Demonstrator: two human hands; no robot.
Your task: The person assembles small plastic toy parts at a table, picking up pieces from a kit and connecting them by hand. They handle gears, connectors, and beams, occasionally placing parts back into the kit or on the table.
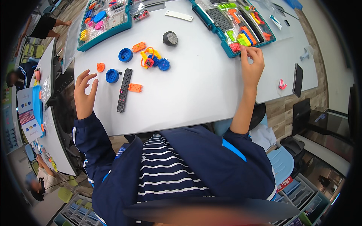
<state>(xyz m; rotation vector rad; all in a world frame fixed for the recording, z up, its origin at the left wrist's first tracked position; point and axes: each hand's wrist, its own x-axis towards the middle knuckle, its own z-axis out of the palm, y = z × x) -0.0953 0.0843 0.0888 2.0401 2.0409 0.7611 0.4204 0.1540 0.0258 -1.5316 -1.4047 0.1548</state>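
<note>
My left hand (85, 94) is over the table's left edge, fingers loosely bent and apart, holding nothing. Near it lie a small orange piece (100, 67) and a blue wheel hub (112, 75). My right hand (252, 69) reaches to the near edge of the teal parts case (227, 48) on the right. Its thumb and fingertips come together beside a red block (235, 47) and lime-green pieces (243, 40); whatever may be between them is too small to make out. Mid-table sits a small assembly of yellow, orange and red parts with blue gears (163, 64).
Also on the white table (188, 94) are a dark perforated beam (124, 90), orange connectors (135, 87), another blue hub (125, 55), a black wheel (170, 38) and a white strip (179, 15). A second teal case (105, 36) stands far left. A phone (298, 80) lies right.
</note>
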